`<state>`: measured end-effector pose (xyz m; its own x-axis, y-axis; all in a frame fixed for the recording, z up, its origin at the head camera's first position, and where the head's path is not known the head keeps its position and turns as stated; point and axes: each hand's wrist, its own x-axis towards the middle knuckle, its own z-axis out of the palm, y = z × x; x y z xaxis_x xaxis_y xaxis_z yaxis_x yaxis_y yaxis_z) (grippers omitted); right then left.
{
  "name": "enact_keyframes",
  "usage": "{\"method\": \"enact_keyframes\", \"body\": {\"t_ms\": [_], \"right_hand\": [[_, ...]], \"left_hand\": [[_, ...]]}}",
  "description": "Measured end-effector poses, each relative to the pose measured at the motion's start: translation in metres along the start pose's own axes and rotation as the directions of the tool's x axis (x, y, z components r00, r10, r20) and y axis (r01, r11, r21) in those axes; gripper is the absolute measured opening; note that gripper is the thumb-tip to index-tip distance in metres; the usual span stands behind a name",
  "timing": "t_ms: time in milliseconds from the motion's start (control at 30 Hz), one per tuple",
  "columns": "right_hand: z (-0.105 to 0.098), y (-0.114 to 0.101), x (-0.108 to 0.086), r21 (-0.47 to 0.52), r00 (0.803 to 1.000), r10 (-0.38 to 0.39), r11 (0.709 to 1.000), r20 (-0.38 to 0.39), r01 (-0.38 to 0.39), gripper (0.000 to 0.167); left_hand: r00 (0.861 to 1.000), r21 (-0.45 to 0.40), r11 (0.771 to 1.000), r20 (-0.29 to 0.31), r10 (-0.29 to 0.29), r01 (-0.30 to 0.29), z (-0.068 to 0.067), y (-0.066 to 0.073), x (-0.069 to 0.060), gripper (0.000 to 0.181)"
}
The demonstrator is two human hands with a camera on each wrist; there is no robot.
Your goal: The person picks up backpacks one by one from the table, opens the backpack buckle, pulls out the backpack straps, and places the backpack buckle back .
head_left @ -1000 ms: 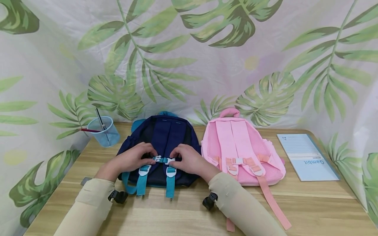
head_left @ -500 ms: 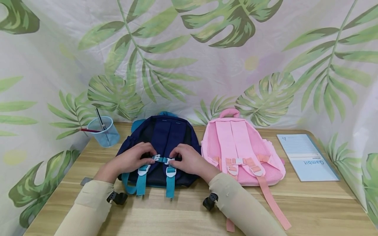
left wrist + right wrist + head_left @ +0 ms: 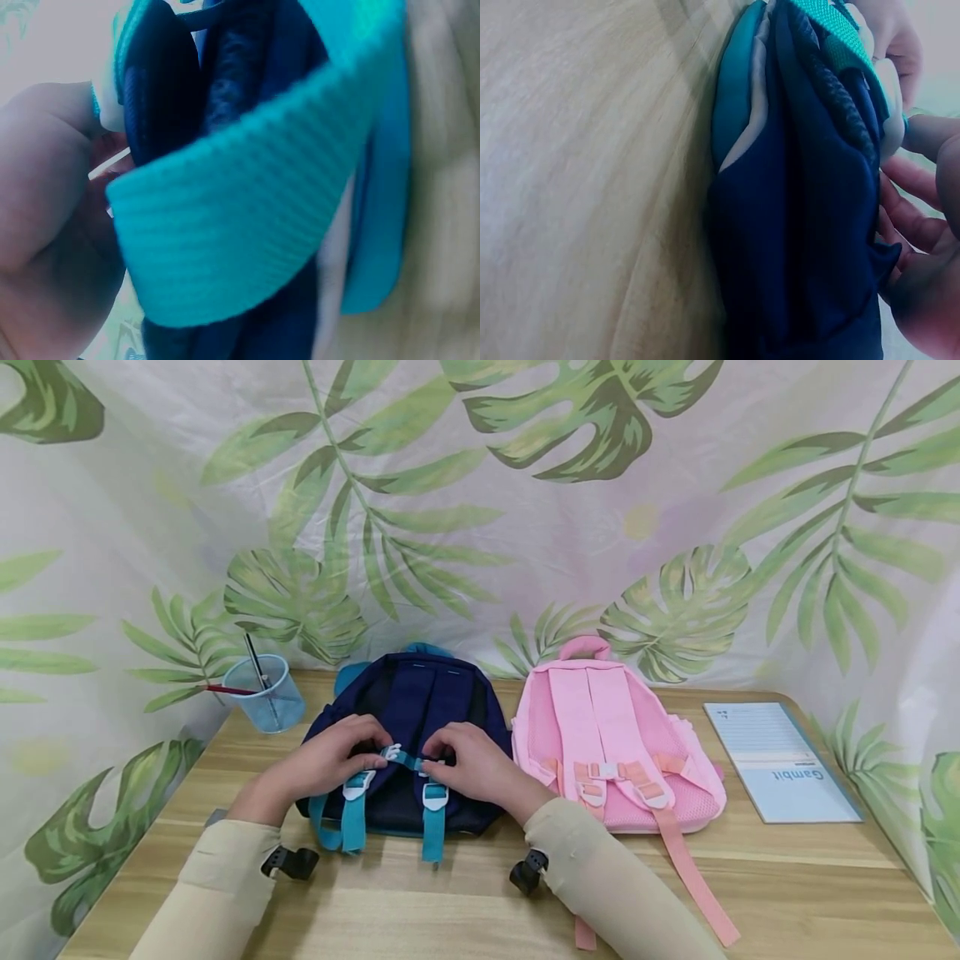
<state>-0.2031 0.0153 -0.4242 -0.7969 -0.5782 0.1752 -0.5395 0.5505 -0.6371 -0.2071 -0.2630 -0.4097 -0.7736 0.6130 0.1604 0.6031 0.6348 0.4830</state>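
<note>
A navy backpack [image 3: 408,810] with teal trim lies with its strap side up. My left hand [image 3: 322,764] pinches a white plastic buckle [image 3: 392,752] on the teal chest strap [image 3: 408,761], thumb below and fingers above. My right hand [image 3: 480,764] pinches the right end of that strap, largely covering what is there. Whether the buckle halves are joined I cannot tell. Below the hands, teal webbing straps [image 3: 433,835] hang from white adjusters [image 3: 434,797]. In the left wrist view a loop of teal webbing [image 3: 225,232] crosses in front of the bag.
A pink backpack [image 3: 581,718] lies close on the right, its loose strap [image 3: 697,877] trailing towards the front. Farther right is a notebook [image 3: 783,764]. A blue mesh pen cup [image 3: 277,702] holding pens stands at the left back of the wooden table [image 3: 420,910].
My left hand has moved slightly left and up with the white buckle, and the chest strap now slants. The left shoulder strap's adjuster shifted left too. My right hand has barely moved.
</note>
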Motion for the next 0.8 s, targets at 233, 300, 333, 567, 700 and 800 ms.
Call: {"method": "enact_keyframes", "body": {"t_ms": [233,300,333,567,700,800], "right_hand": [[0.003,-0.006,0.006,0.001,0.999,0.025,1.000,0.028,-0.025,0.023],[0.004,-0.007,0.007,0.001,0.999,0.035,0.999,0.033,-0.035,0.025],[0.005,-0.007,0.008,-0.004,0.999,0.038,0.999,0.033,-0.037,0.026],[0.009,-0.011,0.016,-0.089,1.000,0.023,0.996,0.018,-0.022,0.031],[0.011,-0.014,0.018,-0.127,0.999,0.038,0.991,0.032,-0.034,0.033],[0.011,-0.015,0.019,-0.146,0.998,0.045,0.989,0.040,-0.039,0.033]], "left_hand": [[0.998,-0.001,0.999,-0.041,0.037,-0.037,-0.006,0.002,0.000,0.015],[0.998,-0.008,0.999,-0.044,0.035,-0.036,-0.008,0.002,-0.001,0.014],[0.998,-0.010,0.999,-0.044,0.034,-0.035,-0.009,0.002,-0.001,0.014],[0.998,-0.034,0.999,-0.050,0.029,-0.031,-0.014,0.002,-0.002,0.014],[0.997,-0.028,0.999,-0.069,0.034,-0.036,-0.016,0.002,-0.001,0.017],[0.997,-0.015,0.999,-0.069,0.029,-0.030,-0.019,0.002,0.001,0.018]]}}
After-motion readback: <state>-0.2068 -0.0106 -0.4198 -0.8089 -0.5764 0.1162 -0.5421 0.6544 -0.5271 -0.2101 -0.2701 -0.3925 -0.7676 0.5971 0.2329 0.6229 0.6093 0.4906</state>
